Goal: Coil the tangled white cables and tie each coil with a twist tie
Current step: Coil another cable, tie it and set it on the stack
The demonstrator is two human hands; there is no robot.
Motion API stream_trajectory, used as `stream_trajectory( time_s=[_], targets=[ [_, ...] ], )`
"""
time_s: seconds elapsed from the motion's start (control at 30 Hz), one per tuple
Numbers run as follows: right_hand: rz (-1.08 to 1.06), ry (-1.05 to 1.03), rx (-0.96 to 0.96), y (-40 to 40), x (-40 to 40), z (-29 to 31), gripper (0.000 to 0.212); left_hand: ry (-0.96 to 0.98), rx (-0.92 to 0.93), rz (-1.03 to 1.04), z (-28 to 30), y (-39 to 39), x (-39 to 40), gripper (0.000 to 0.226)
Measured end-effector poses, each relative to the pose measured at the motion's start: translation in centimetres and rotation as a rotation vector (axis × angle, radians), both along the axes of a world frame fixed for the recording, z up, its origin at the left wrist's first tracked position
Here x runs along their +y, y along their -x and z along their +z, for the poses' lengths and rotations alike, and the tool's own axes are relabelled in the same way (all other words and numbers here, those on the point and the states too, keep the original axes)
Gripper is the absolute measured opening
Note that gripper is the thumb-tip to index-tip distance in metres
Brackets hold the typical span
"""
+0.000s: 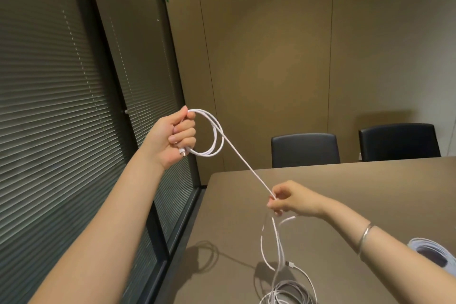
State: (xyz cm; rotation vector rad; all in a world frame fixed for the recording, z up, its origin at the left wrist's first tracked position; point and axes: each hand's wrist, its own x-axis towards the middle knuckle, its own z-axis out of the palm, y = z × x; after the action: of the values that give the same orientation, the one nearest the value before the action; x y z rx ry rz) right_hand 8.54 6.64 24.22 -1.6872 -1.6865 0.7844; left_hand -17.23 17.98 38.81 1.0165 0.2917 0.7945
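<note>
Two loops so far, gripped in the curled fingers [183, 131] of the left hand [170, 137], raised off the table [370, 185] past its far-left corner. From there the cable [244, 163] runs taut, down-right to the right hand [287, 198], whose fingertips pinch it, so that hand feeds the next loop. Rest of the tangle [288, 291] sits at the near edge.

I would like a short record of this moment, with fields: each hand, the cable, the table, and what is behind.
left hand: raised, grips a small coil of white cable
right hand: pinches the same cable lower down, above the table
cable: one straight run between the hands; slack hangs below the right hand
pile: loose white cable on the table's near edge
wound bundle: at far right on the table, partly cut off
behind: two black chairs
</note>
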Motion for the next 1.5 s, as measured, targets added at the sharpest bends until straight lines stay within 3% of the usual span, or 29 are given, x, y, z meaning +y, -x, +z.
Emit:
stream_trajectory(
  time_s=[0.1, 0.17, 0.37, 0.47, 0.73, 0.87, 1.07, 1.17, 1.27, 1.33, 1.4, 1.5],
  targets=[
    [-0.13, -0.051, -0.354, -1.3, 0.6, -0.5, 0.011, 0.005, -0.03, 0.029, -0.2, 0.3, 0.3, 0.031],
    [-0.163, -0.07, -0.436, -1.1, 0.9, -0.4, 0.012, 0.002, -0.038, 0.048, -0.6, 0.2, 0.4, 0.032],
    [-0.08, -0.253, -0.002, 2.8, -0.4, 1.5, 0.016, -0.112, 0.026, 0.119, -0.9, -0.4, 0.3, 0.033],
    [-0.052, -0.277, -0.038, 4.9, -1.2, 2.6, 0.009, -0.167, 0.059, 0.152, -1.3, -0.6, 0.4, 0.033],
    [0.011, -0.312, -0.406, 8.3, -1.9, 6.2, 0.028, -0.444, 0.274, 0.343, -1.9, -2.0, -1.2, 0.032],
    [0.084, -0.336, -0.367, 9.1, -2.0, 7.5, 0.028, -0.594, 0.391, 0.29, -2.5, -2.7, -2.5, 0.034],
    [0.049, -0.472, -0.083, 7.8, -1.5, 8.5, 0.03, -0.904, 0.74, 0.217, -3.9, -3.6, -3.8, 0.038],
    [0.055, -0.462, -0.206, 6.8, -2.0, 8.9, 0.021, -0.814, 0.854, 0.032, -3.7, -3.6, -3.9, 0.038],
    [-0.026, -0.393, -0.445, 5.9, -2.0, 8.3, 0.03, -0.673, 0.894, -0.075, -2.7, -3.3, -3.9, 0.043],
    [-0.045, -0.403, -0.407, 5.4, -1.8, 7.7, 0.033, -0.623, 0.913, -0.114, -2.2, -3.1, -3.7, 0.041],
    [-0.02, -0.405, -0.404, 4.6, -1.6, 7.0, 0.04, -0.583, 0.897, -0.124, -2.0, -2.8, -3.3, 0.036],
    [-0.001, -0.388, -0.558, 3.3, -1.2, 5.6, 0.046, -0.504, 0.753, -0.1, -1.9, -1.8, -2.3, 0.023]
  ],
)
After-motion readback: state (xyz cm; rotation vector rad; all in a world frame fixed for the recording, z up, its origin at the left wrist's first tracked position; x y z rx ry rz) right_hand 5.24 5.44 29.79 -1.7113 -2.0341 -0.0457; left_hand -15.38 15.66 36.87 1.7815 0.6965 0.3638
